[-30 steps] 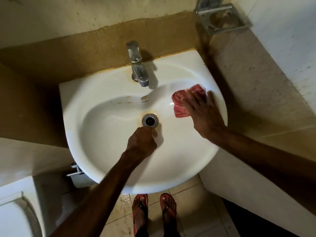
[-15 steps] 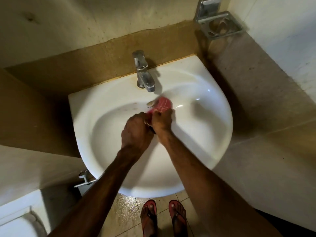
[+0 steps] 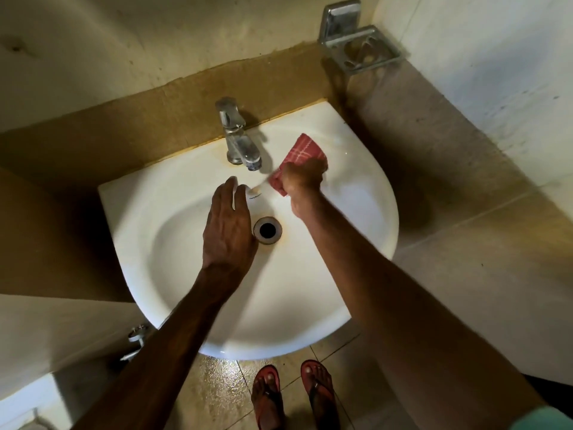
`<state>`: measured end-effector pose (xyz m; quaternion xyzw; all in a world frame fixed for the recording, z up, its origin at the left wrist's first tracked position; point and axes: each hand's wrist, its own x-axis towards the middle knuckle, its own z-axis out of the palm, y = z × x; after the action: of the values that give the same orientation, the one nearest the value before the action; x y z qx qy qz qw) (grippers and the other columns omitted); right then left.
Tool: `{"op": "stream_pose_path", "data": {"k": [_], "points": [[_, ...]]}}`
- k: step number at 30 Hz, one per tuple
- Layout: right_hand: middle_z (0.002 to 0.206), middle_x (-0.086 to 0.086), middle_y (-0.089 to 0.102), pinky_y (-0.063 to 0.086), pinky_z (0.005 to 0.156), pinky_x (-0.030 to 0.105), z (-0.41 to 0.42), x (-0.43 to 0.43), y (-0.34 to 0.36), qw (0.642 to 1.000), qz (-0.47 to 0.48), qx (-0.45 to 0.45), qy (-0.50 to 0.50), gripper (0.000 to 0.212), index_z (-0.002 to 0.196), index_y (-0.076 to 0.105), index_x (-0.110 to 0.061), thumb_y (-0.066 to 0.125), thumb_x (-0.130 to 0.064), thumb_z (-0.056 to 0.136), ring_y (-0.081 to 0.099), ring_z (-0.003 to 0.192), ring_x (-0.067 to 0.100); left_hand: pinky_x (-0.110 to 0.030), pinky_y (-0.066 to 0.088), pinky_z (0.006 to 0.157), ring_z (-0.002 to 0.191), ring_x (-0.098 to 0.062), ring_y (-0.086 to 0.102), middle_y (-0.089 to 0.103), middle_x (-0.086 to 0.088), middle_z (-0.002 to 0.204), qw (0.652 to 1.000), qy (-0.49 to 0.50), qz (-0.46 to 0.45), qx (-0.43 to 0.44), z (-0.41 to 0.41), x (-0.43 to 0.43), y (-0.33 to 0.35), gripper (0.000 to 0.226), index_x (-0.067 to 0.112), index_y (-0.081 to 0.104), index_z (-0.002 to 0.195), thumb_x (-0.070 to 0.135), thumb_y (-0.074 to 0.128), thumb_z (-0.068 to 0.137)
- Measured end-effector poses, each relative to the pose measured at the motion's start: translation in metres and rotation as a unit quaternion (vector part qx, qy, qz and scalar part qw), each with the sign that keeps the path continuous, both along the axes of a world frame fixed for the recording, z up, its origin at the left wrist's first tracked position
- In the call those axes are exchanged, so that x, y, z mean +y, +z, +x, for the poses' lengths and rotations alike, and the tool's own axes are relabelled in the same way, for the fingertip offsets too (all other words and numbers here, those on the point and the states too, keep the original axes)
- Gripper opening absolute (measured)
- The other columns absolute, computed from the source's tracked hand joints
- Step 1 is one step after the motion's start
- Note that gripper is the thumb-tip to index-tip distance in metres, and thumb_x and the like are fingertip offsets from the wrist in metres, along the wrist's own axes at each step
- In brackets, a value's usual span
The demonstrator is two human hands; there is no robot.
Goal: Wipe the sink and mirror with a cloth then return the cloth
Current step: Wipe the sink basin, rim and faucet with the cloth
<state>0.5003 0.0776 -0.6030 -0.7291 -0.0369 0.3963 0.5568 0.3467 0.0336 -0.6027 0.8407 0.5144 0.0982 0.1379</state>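
Cloth (image 3: pixel 305 152), red with pale checks, lay against the back right slope of the white sink (image 3: pixel 381 212), just beside the faucet (image 3: pixel 237 141). The right hand (image 3: pixel 302 178) gripped it, fingers curled round the bunched fabric, one corner fanning out toward the sink's rear edge. The left hand (image 3: pixel 228 225) was extended flat over the basin, fingers straight and close together, just left of the drain (image 3: pixel 267 230); whether it touched the porcelain could not be told. A metal soap holder (image 3: pixel 361 48) was fixed to the wall above the sink's back right corner. Glossy floor tiles (image 3: pixel 217 392) and two red sandals (image 3: pixel 268 395) showed below the sink's front edge.
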Motion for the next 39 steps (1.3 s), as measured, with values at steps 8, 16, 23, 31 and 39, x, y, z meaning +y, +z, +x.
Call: {"op": "stream_pose_path", "data": {"k": [8, 16, 23, 31, 39], "points": [[0.083, 0.012, 0.067, 0.053, 0.045, 0.027, -0.097, -0.025, -0.003, 0.991, -0.023, -0.004, 0.131, 0.018, 0.107, 0.064, -0.003, 0.051, 0.004, 0.097, 0.063, 0.060, 0.020, -0.044, 0.039, 0.117, 0.148, -0.031, 0.032, 0.035, -0.016, 0.158, 1.000, -0.014, 0.009, -0.020, -0.061, -0.014, -0.004, 0.077, 0.006, 0.046, 0.140, -0.015, 0.060, 0.067], [0.098, 0.019, 0.071, 0.067, 0.068, 0.038, -0.032, -0.015, 0.002, 0.999, -0.039, 0.023, 0.025, 0.030, 0.129, 0.057, 0.005, 0.056, 0.003, 0.099, 0.073, 0.080, 0.026, -0.040, 0.028, 0.124, 0.153, -0.030, 0.022, 0.022, -0.016, 0.165, 1.000, -0.009, 0.014, 0.020, -0.059, -0.017, -0.012, 0.080, 0.004, 0.029, 0.155, -0.007, 0.060, 0.082], [0.097, 0.021, 0.075, 0.062, 0.057, 0.030, -0.085, -0.016, -0.007, 0.990, -0.063, 0.018, 0.127, 0.023, 0.116, 0.063, 0.004, 0.049, -0.001, 0.098, 0.073, 0.067, 0.022, -0.038, 0.024, 0.126, 0.155, -0.026, 0.018, 0.018, -0.011, 0.167, 1.000, -0.015, 0.012, 0.024, -0.065, -0.014, -0.011, 0.085, 0.009, 0.025, 0.157, -0.006, 0.063, 0.082], [0.130, 0.013, 0.067, 0.053, 0.099, 0.030, 0.013, -0.013, 0.011, 0.952, -0.150, -0.146, 0.223, 0.055, 0.127, 0.062, -0.005, 0.082, -0.039, 0.089, 0.065, 0.117, 0.028, -0.038, 0.018, 0.127, 0.157, -0.025, 0.006, 0.004, -0.011, 0.169, 0.999, -0.003, -0.008, 0.049, -0.052, -0.013, -0.011, 0.089, 0.009, 0.011, 0.160, -0.005, 0.057, 0.085], [0.142, 0.019, 0.059, 0.058, 0.095, 0.034, 0.058, -0.031, 0.032, 0.972, -0.077, -0.111, 0.192, 0.048, 0.151, 0.042, 0.007, 0.034, -0.022, 0.114, 0.056, 0.138, 0.035, -0.040, 0.020, 0.126, 0.154, -0.032, 0.017, 0.014, -0.018, 0.166, 0.997, -0.008, -0.064, 0.044, -0.025, -0.035, 0.008, 0.084, 0.004, 0.018, 0.157, 0.009, 0.063, 0.087]]}}
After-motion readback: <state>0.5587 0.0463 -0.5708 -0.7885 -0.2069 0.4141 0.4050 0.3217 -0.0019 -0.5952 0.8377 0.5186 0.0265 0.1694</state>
